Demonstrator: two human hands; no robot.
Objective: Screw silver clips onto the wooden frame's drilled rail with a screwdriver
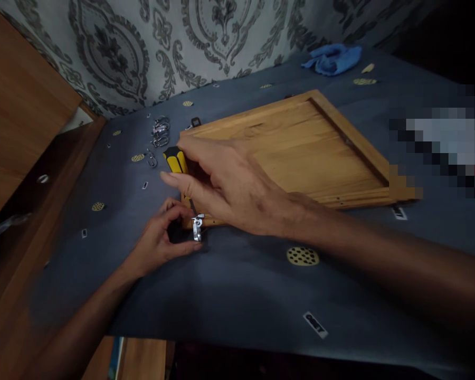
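My right hand (237, 184) is wrapped around a yellow and black screwdriver (176, 160), its thumb stretched along one side. The shaft points down at a small shiny metal fitting (197, 228) on the near left corner of a framed wooden panel (296, 148). Closed about that fitting, my left hand (158, 237) has its thumb below and its fingers above. Where the screwdriver tip meets the fitting is too small to make out. The panel lies flat, its raised border facing up.
Several loose metal fittings (160, 132) lie beyond my left hand. A dark buckle-like piece (196, 122) shows at the panel's far left edge. A crumpled blue cloth (332, 59) rests at the back right of the dark patterned cover (241, 295). Wooden furniture (27, 105) stands at left.
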